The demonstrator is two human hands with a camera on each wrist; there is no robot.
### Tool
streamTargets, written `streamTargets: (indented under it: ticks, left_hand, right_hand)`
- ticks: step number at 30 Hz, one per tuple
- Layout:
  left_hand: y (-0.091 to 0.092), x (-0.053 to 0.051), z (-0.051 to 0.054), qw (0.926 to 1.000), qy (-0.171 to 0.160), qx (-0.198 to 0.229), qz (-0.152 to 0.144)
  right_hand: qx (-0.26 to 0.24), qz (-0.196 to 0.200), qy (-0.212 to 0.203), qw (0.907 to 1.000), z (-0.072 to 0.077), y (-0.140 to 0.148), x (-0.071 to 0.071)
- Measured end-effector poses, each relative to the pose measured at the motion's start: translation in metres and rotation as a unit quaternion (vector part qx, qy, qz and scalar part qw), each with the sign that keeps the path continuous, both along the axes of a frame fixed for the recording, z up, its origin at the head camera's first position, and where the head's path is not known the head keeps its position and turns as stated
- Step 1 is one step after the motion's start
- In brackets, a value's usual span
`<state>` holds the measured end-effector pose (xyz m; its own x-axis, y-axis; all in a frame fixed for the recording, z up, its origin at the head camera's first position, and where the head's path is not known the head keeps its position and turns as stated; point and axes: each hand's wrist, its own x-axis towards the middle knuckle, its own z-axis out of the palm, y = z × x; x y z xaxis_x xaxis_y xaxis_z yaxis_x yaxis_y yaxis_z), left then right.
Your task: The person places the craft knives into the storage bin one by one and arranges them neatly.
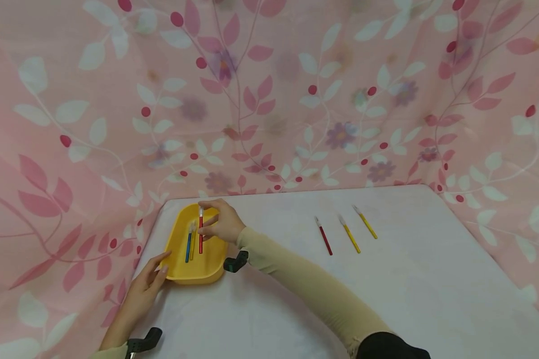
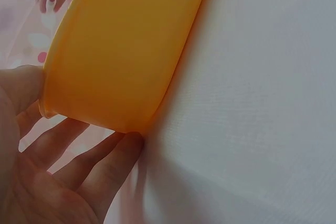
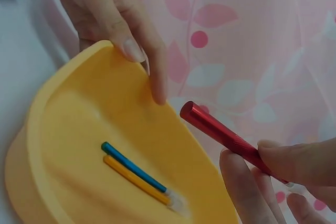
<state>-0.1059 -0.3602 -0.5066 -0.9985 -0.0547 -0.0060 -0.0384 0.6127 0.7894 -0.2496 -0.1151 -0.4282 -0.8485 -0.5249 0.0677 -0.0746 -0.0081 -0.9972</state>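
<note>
A yellow tray (image 1: 213,267) stands at the left end of the table. My left hand (image 1: 144,286) holds its near-left corner, with the thumb at the rim and fingers against the outer wall. Over the tray, my right hand (image 1: 222,223) pinches a red craft knife (image 3: 223,134) with a knurled metal handle; its capped tip is mostly hidden by the fingers in the right wrist view. Inside the tray, a blue craft knife (image 3: 137,167) and a yellow craft knife (image 3: 134,178) lie side by side, clear caps pointing the same way.
Right of the tray, another red craft knife (image 1: 325,240) and two yellow ones, a nearer yellow knife (image 1: 352,238) and a farther yellow knife (image 1: 368,225), lie spaced apart on the white tabletop (image 1: 413,279). A flowered pink curtain (image 1: 269,99) surrounds the table's back and sides.
</note>
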Motion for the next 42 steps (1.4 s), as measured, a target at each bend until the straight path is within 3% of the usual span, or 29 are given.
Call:
streamTargets:
  ticks: [6,16,23,35,42]
  left_hand:
    - [-0.001,-0.001,0.001,0.9999,-0.012,0.002,0.006]
    - [0.001,0.001,-0.003,1.0,0.002,-0.006,0.0]
    - [-0.001,0.001,-0.004,0.9998,0.017,-0.005,0.001]
    - [-0.002,-0.001,-0.003,1.0,0.006,0.003,0.004]
    - [-0.001,0.0,-0.002,0.9999,0.009,-0.003,0.004]
  right_hand:
    - [0.008,-0.013,-0.001,0.9999,-0.006,-0.017,-0.006]
    - [0.03,-0.014,-0.039,0.9987,-0.018,-0.037,-0.009]
    - [0.042,-0.043,-0.046,0.9972,-0.025,-0.054,-0.011]
    - [0.076,-0.067,-0.043,0.9939,-0.026,-0.074,-0.012]
    - [0.076,-0.097,-0.078,0.9894,-0.038,-0.082,-0.019]
